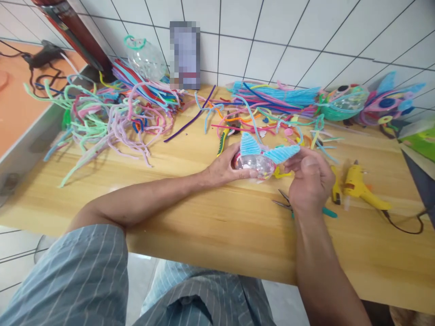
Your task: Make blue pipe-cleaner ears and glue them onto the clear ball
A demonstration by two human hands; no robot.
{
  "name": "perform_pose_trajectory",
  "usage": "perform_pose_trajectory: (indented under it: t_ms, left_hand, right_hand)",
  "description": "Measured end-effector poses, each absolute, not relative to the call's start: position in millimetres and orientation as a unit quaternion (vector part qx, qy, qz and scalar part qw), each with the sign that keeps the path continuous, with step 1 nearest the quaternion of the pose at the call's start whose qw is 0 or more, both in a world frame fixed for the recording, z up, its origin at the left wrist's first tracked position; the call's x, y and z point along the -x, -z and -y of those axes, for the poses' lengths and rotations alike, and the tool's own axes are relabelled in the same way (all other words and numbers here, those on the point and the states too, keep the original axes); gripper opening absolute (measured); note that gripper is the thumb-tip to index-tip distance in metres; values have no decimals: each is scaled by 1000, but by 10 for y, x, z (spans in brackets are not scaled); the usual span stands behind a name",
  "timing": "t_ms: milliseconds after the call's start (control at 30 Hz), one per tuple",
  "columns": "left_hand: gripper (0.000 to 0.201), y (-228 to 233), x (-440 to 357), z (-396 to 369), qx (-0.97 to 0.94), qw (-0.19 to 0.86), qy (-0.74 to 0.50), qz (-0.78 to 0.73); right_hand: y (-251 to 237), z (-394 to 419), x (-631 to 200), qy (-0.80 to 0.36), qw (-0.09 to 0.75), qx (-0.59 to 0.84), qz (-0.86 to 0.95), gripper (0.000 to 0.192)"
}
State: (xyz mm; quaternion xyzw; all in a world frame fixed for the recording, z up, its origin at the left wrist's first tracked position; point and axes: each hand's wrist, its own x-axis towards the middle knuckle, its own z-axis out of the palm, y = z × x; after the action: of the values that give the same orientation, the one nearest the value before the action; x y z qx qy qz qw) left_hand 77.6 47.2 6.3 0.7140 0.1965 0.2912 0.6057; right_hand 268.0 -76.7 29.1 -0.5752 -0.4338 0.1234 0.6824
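My left hand [222, 167] is closed around a small clear plastic craft body [253, 164] with a pink edge, thumb along its near side. Two light blue fins [249, 145] made of pipe cleaners stand up from its top. My right hand [311, 176] is closed at the right-hand fin [283, 154], its fingers at the fin's tip. A yellow curled piece [282, 173] shows beside the body, near my right fingers. Just below my right hand lie pliers [284, 203] with teal handles, partly hidden by the wrist.
A yellow glue gun [358, 181] and a yellow-handled tool [335, 185] lie to the right. Tangled pipe cleaners [115, 117] spread over the left, with a bundle [278, 97] at the back. Finished-looking crafts [346, 102] sit back right; cutters [222, 140] lie behind my left hand.
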Motion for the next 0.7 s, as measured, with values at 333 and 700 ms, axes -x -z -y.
perform_pose_trajectory:
  t_ms: [333,700]
  left_hand:
    - [86,-37,-830,-507,-721,598,-306,-170]
    - [90,73,-886,-537,-728,579,-327,-167]
  right_hand:
    - [-279,717,-2684,-120,676,579,441,31]
    - [-400,714,-2609,-113,619,613,479,33]
